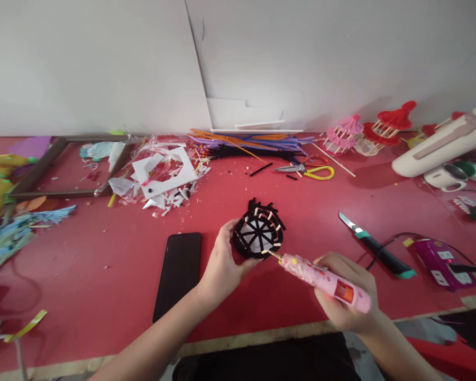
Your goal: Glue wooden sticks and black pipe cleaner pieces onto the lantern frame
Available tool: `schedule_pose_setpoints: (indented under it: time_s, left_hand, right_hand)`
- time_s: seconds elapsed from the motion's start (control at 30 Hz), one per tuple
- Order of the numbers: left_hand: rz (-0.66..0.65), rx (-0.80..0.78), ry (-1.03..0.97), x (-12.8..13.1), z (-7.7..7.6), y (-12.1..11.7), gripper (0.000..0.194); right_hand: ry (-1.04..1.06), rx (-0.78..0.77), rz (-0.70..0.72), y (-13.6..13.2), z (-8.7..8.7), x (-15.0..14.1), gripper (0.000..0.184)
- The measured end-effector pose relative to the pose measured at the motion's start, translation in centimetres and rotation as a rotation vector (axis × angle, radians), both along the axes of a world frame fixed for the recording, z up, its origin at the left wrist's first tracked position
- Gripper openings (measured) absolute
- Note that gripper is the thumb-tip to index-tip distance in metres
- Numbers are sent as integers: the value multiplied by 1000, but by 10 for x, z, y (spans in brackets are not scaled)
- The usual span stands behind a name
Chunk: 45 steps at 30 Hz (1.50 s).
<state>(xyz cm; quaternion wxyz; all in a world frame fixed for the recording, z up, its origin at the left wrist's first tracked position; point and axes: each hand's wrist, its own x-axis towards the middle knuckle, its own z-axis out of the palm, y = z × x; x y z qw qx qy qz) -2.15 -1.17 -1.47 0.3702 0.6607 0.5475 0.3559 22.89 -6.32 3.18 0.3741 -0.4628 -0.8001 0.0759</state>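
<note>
My left hand (pixel 224 259) is closed around the left and lower side of a small round black craft piece (pixel 258 230). Black spokes cross its pale centre, and short cream sticks stand up around its rim. My right hand (pixel 347 291) grips a pink hot glue gun (pixel 321 278), its fingers wrapped round the body. The gun's metal nozzle is at the lower right rim of the piece, close to one cream stick; whether it touches cannot be made out. A black phone (pixel 178 272) lies to the left of my left hand.
A utility knife (pixel 375 246) with its blade out lies right of the gun, near a purple power strip (pixel 440 262). Yellow-handled scissors (pixel 317 172) and pipe cleaners (pixel 246 143) lie at the back. Foam scraps (pixel 166 172), a wooden frame (pixel 39 169) and a white mug (pixel 446 177) stand around.
</note>
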Motion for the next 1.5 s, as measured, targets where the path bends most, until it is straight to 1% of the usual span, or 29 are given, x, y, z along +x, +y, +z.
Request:
schedule_pose_setpoints:
  time_s: [0.13, 0.33, 0.47, 0.63, 1.07, 1.33, 1.5]
  left_hand:
    - [2, 1, 11, 0, 0, 0, 79]
    - [11, -12, 17, 1, 0, 0, 78]
    - [21, 0, 3, 1, -1, 1, 77]
    - [31, -12, -22, 2, -1, 1, 78]
    - [39, -8, 1, 3, -1, 0, 78]
    - [34, -21, 1, 3, 1, 0, 78]
    - [35, -20, -4, 3, 2, 1, 78]
  right_hand:
    - [15, -10, -7, 0, 0, -2, 18]
    - [5, 89, -5, 2, 4, 3, 22]
    - [-6, 112, -17, 3, 4, 8, 28]
    - [-22, 138, -25, 2, 1, 10, 26]
    - [6, 94, -33, 1, 0, 11, 23]
    - [2, 110, -29, 2, 1, 9, 25]
    - [25, 95, -36, 1, -1, 10, 24]
